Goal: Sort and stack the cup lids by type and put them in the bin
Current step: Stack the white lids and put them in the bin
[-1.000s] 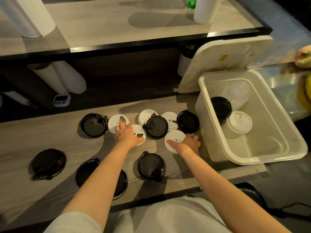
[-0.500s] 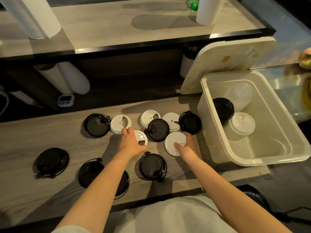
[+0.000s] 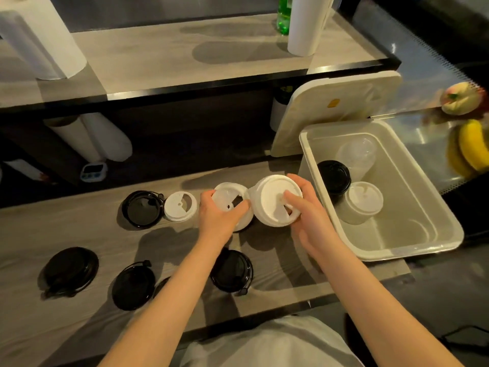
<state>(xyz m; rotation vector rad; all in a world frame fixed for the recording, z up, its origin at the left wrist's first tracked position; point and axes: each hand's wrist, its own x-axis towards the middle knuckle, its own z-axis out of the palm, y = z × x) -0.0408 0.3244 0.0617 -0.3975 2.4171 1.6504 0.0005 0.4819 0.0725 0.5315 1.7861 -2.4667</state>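
Note:
My left hand [image 3: 219, 215] grips a small white lid [image 3: 227, 198] lifted above the counter. Beside it my right hand [image 3: 304, 207] holds a larger white lid [image 3: 275, 202], thumb on its top and fingers round its far rim. The two lids almost touch. One more white lid [image 3: 180, 210] lies flat next to a black lid [image 3: 142, 209]. Other black lids lie nearer me: one at the left [image 3: 71, 270], one [image 3: 133, 287] beside it, and one [image 3: 232, 270] between my forearms. The white bin [image 3: 412, 242] at the right holds stacks of black [image 3: 334, 176], white [image 3: 363, 200] and clear lids [image 3: 356, 154].
The bin's cover [image 3: 336, 112] leans against the shelf behind it. Paper towel rolls [image 3: 304, 25] and a green bottle [image 3: 283, 14] stand on the upper shelf. A small timer [image 3: 94, 170] sits under the shelf. Bananas [image 3: 468, 147] hang at the far right.
Both hands have lifted white lids off the counter and brought them together above it. The view has moved closer and slightly right.

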